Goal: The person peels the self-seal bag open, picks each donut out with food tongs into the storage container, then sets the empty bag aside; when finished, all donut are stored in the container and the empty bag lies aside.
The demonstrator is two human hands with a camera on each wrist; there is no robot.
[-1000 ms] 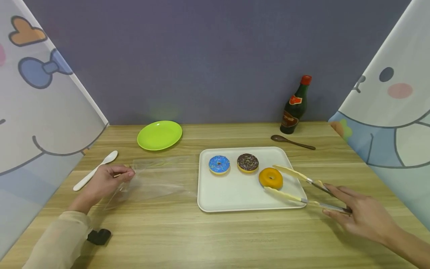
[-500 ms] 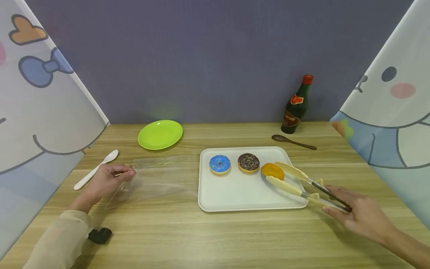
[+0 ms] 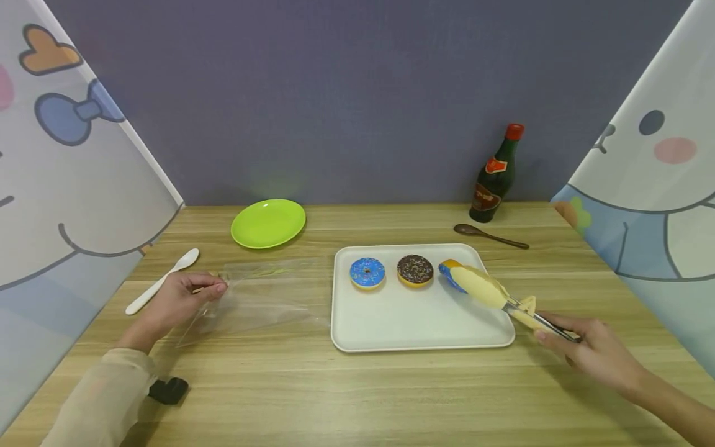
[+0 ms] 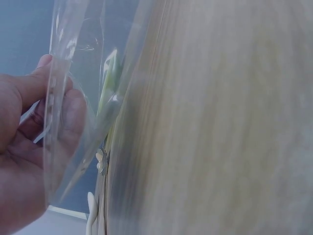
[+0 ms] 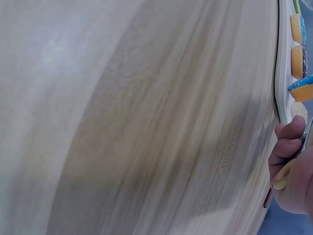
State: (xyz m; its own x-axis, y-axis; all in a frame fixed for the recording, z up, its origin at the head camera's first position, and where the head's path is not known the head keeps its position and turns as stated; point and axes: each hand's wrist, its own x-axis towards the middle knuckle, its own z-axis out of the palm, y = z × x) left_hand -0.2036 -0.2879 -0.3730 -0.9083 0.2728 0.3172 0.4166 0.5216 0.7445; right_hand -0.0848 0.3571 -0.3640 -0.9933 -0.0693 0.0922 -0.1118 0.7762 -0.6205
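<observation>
At the left, my left hand point(image 3: 184, 304) pinches the edge of a clear plastic bag point(image 3: 274, 304) between thumb and fingers; the left wrist view shows the bag point(image 4: 93, 93) standing parted at its mouth. My right hand point(image 3: 592, 354) grips a pair of tongs point(image 3: 480, 287) with cream-coloured tips. Between those tips a doughnut point(image 3: 451, 273) with blue icing and an orange base is tipped up steeply, partly hidden by the tongs. A blue-iced doughnut point(image 3: 367, 273) and a chocolate doughnut point(image 3: 415, 270) lie on the white tray point(image 3: 413, 335).
Behind the bag stands a green plate point(image 3: 268, 223), with a white spoon point(image 3: 164, 280) beside my left hand. A dark bottle point(image 3: 494, 180) and a brown wooden spoon point(image 3: 491, 236) are at the back right. A small black object point(image 3: 169, 391) lies by the left sleeve.
The tongs have closed and rolled over. The third doughnut has turned from flat, orange side up, to steeply tilted with its blue icing showing. My left hand and the bag stay put.
</observation>
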